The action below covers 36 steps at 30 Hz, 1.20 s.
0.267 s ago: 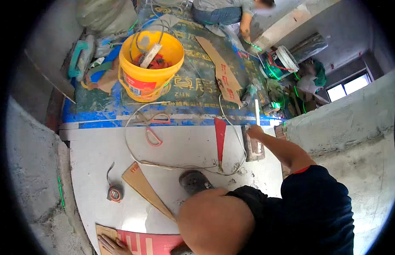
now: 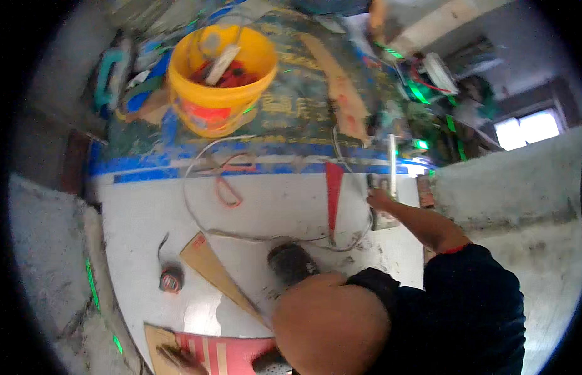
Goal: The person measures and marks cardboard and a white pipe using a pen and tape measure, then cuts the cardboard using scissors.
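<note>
My left hand (image 2: 178, 356) lies flattened on cardboard (image 2: 159, 347) beside a red printed piece (image 2: 231, 350) at the lower left, blurred, its fingers stretched out. My right hand (image 2: 379, 201) is closed on a dark rectangular tool (image 2: 384, 220) beside a long white strip (image 2: 392, 162) at the white board's right edge. On the board (image 2: 278, 200) lie a red tapered piece (image 2: 333, 190), a looped cable (image 2: 272, 239), red-handled scissor-like loops (image 2: 228, 194), a tape measure (image 2: 172, 280) and a long cardboard wedge (image 2: 219, 272). My foot (image 2: 288, 265) rests near the middle.
A yellow bucket (image 2: 212, 112) holds cables and red pieces on dark green sheeting (image 2: 291, 106). A white bucket (image 2: 438, 72) and clutter stand right. Another person's arm (image 2: 377, 19) shows at the top. Concrete walls (image 2: 503, 194) flank both sides, with green laser lines.
The view has shifted and blurred, with the bucket and far sheeting higher in the picture; less of the other person shows. Both my hands keep roughly their places on the board and cardboard.
</note>
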Each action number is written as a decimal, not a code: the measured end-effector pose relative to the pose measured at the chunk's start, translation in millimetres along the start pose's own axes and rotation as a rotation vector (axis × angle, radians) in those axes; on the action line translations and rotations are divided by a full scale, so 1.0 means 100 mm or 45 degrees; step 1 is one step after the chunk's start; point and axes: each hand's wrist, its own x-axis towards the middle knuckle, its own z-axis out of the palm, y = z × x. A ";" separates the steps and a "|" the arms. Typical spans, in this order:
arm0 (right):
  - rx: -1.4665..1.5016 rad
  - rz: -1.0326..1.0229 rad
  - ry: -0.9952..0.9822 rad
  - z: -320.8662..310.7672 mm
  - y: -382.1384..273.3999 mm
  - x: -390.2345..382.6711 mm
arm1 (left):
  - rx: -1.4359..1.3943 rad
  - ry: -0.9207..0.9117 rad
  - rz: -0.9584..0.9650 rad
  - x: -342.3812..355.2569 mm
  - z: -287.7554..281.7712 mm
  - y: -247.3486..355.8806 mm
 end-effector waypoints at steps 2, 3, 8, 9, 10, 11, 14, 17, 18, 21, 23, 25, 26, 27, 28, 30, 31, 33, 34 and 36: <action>0.338 -0.061 0.028 0.28 -0.17 0.04 | -0.519 -0.004 -0.600 -0.40 0.09 -0.18; 0.515 -0.043 0.002 0.26 -0.06 -0.10 | -0.285 -0.060 -0.475 -0.48 0.13 -0.17; 0.397 -0.197 -0.294 0.27 -0.52 -0.16 | -0.086 -0.147 -0.619 -0.40 -0.15 -0.32; 0.430 -0.198 -0.301 0.18 -0.58 -0.18 | -0.110 -0.112 -0.694 -0.28 -0.14 -0.20; 0.470 -0.209 -0.317 0.09 -0.66 -0.20 | -0.139 -0.076 -0.766 -0.22 -0.17 -0.08; 0.523 -0.247 -0.345 0.07 -0.80 -0.18 | -0.105 -0.026 -0.827 -0.33 -0.15 -0.07; 0.684 -0.384 -0.486 0.01 -1.28 -0.07 | -0.080 0.092 -0.999 -0.62 0.05 0.01; 0.865 -0.602 -0.640 -0.11 -1.78 0.03 | -0.117 0.131 -1.036 -0.76 0.13 0.03; 0.907 -0.683 -0.680 -0.21 -1.93 0.08 | -0.127 0.135 -1.044 -0.72 0.16 0.08; 0.572 -0.654 -0.699 -0.60 -2.95 -0.25 | -0.126 0.175 -1.052 -0.81 0.14 0.08; 0.271 -0.576 -0.639 -0.98 -3.67 -0.64 | -0.134 0.194 -1.052 -0.80 0.12 0.06; 0.128 -0.639 -0.634 -1.24 -4.16 -0.86 | -0.141 0.169 -1.047 -0.77 0.08 0.04; 0.080 -0.699 -0.638 -1.31 -4.34 -0.93 | -0.142 0.186 -1.042 -0.78 0.09 0.02; 0.028 -0.760 -0.642 -1.34 -4.47 -0.95 | -0.142 0.203 -1.039 -0.79 0.10 0.00; -0.028 -0.799 -0.608 -1.32 -4.54 -0.94 | -0.140 0.218 -1.038 -0.81 0.11 -0.04; -0.145 -0.867 -0.516 -1.33 -4.64 -0.89 | -0.185 0.266 -1.016 -0.76 0.04 -0.06; -0.183 -0.959 -0.524 -1.34 -4.74 -0.95 | -0.177 0.269 -1.016 -0.79 0.04 -0.06; -0.261 -1.140 -0.539 -1.36 -4.94 -1.11 | -0.188 0.262 -1.021 -0.84 -0.01 -0.05; -0.300 -1.206 -0.542 -1.33 -4.97 -1.09 | -0.206 0.268 -1.032 -0.89 0.00 -0.04; -0.356 -1.330 -0.534 -1.26 -5.08 -1.15 | -0.235 0.285 -1.027 -0.90 0.03 -0.06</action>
